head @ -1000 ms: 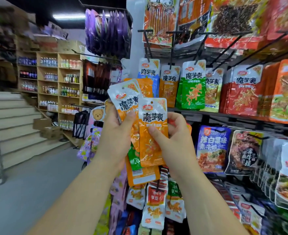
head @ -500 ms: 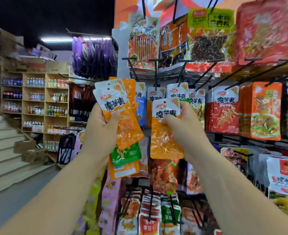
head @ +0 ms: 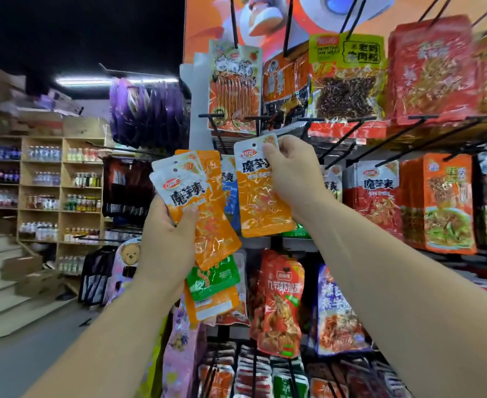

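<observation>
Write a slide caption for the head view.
Right hand pinches one orange packet; left hand grips a stack of packets.

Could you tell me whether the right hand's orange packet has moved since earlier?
Yes: the orange packet rose from below the hanging blue packet to beside it.

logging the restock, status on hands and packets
Left hand grips fanned orange packets. Right hand pinches single orange packet by its top, up at the pegs. Blue packet hangs behind.

From my remote seat I see two bare forearms [head: 380, 271], long and smooth, ending in a bare left hand [head: 164, 251] and right hand [head: 292, 173] (uncovered right down to the frame's lower edge).
</observation>
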Motion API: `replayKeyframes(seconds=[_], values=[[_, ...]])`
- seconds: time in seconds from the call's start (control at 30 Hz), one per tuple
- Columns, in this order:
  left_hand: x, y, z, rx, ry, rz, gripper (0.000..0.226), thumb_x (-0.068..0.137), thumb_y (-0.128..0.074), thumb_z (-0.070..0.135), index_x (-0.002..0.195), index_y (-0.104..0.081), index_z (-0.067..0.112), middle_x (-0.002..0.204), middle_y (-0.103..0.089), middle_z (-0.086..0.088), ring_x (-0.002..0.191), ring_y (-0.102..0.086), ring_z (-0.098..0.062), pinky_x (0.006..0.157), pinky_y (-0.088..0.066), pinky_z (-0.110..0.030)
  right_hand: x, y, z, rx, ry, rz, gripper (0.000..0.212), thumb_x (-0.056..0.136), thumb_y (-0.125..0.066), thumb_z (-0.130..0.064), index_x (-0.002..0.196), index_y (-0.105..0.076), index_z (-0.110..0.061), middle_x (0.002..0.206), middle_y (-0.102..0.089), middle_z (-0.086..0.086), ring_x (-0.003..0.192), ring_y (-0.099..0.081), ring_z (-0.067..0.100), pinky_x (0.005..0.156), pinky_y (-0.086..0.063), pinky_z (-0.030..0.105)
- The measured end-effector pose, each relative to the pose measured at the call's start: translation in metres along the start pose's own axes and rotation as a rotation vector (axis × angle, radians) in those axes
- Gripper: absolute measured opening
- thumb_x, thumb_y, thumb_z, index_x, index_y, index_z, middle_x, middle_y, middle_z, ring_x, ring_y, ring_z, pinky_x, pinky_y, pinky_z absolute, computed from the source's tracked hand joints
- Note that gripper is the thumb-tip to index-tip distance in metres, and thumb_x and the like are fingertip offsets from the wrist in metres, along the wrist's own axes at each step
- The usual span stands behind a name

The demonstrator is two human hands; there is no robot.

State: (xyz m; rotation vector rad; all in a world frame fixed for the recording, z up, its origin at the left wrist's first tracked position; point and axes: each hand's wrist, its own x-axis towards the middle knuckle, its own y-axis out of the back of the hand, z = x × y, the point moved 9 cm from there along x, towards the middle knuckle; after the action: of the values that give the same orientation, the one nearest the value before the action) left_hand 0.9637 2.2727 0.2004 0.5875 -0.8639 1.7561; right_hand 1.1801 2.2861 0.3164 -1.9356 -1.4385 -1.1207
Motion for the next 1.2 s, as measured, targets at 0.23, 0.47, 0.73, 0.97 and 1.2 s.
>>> replayKeyframes(seconds=[0.23,0.47,0.73,0.97,1.2], values=[[-0.005,0.005,-0.014,-0.069,0.069,0.007,0.027,0.109,-0.053,0.015,0.131,-0.058,0.030,0.116,-0.075,0.005,0.106,-0.074,-0.024,0.076,-0.063,-0.042,0.009,0.004,0.002,-0.007,-0.061,0.085,0.035,0.106,-0.053,-0.024,0.072,-0.046,-0.018,0.062,-0.040,-0.003,0.058,-0.039,0.019,0.056,-0.037,0.035],[-0.011,0.007,-0.012,0.008,0.043,-0.001,0.025,0.108,-0.055,0.019,0.127,-0.059,0.036,0.111,-0.076,0.006,0.102,-0.074,-0.027,0.083,-0.063,-0.056,0.007,0.001,-0.006,-0.112,-0.005,0.093,0.034,0.104,-0.055,-0.020,0.072,-0.044,-0.014,0.063,-0.040,-0.001,0.055,-0.036,0.017,0.050,-0.034,0.036],[-0.016,0.004,-0.009,0.013,0.055,-0.014,0.027,0.109,-0.054,0.021,0.120,-0.059,0.045,0.107,-0.076,0.009,0.101,-0.074,-0.027,0.085,-0.061,-0.063,0.011,0.005,-0.006,-0.147,-0.003,0.128,0.035,0.103,-0.056,-0.021,0.072,-0.048,-0.008,0.065,-0.041,0.004,0.059,-0.037,0.020,0.052,-0.041,0.043],[-0.018,0.004,-0.008,-0.009,0.054,-0.022,0.027,0.109,-0.053,0.019,0.120,-0.057,0.043,0.101,-0.076,0.012,0.098,-0.073,-0.026,0.080,-0.063,-0.054,0.016,0.002,0.017,-0.319,-0.032,0.087,0.032,0.104,-0.059,-0.028,0.104,-0.064,0.003,0.080,-0.060,0.008,0.059,-0.044,0.015,0.050,-0.031,0.030],[-0.017,0.005,-0.011,0.002,0.056,-0.017,0.028,0.109,-0.053,0.020,0.121,-0.057,0.045,0.105,-0.076,0.013,0.099,-0.074,-0.022,0.084,-0.063,-0.054,-0.016,-0.004,0.011,-0.672,0.354,-0.015,0.044,0.092,-0.077,-0.025,0.125,-0.049,-0.015,0.112,-0.052,0.001,0.088,-0.050,0.019,0.071,-0.039,0.027]])
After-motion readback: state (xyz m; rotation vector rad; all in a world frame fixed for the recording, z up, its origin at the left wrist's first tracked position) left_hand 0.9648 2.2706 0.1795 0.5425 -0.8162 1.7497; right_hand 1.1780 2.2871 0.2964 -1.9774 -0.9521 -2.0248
